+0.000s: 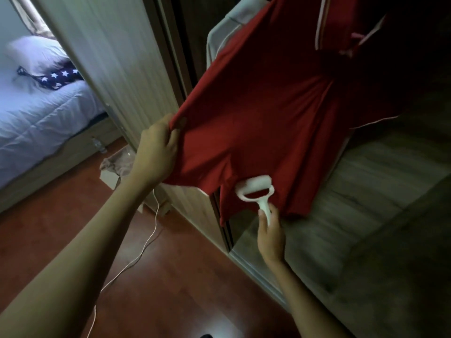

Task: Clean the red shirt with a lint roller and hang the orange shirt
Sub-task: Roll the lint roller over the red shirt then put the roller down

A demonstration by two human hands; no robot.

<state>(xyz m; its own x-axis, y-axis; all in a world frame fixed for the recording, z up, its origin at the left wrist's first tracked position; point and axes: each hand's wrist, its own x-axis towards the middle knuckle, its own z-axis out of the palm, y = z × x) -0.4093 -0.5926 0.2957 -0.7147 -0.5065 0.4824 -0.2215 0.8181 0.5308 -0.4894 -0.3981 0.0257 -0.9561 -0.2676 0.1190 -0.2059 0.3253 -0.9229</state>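
The red shirt [263,113] with thin white piping hangs from the upper right, in front of the wardrobe. My left hand [156,154] grips its lower left hem and pulls the cloth taut toward me. My right hand [271,235] holds the handle of a white lint roller [256,189]. The roller's head lies against the shirt's bottom edge, near a side slit. No orange shirt is in view.
A wardrobe with sliding doors [361,191] stands behind the shirt; a pale garment [227,32] hangs behind it. A bed with white bedding [36,113] is at the left. On the wooden floor lie a white cable [136,259] and a small bin [114,167].
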